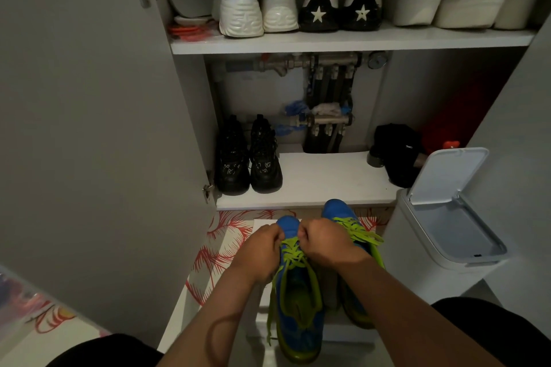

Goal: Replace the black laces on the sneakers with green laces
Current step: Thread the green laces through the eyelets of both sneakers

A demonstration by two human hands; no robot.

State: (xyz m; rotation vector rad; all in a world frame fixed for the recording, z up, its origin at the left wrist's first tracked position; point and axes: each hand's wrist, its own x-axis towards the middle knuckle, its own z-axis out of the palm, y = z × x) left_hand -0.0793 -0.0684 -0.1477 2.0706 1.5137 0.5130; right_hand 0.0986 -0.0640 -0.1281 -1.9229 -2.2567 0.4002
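Note:
Two blue sneakers with green trim stand on the floor in front of me. The left sneaker point(299, 307) carries a green lace point(293, 253) threaded through its eyelets, loose ends hanging down its left side. My left hand point(259, 250) and my right hand point(328, 243) both curl over its front eyelets and pinch the lace near the toe. The right sneaker point(338, 210) lies partly behind my right forearm, with a green lace point(362, 231) tied across it. No black laces are visible.
An open shoe cabinet faces me, its door point(98, 128) swung out on the left. Black boots point(249, 158) and a black item point(396, 149) sit on the lower shelf, white sneakers point(256, 3) above. A white bin point(444, 217) with raised lid stands right.

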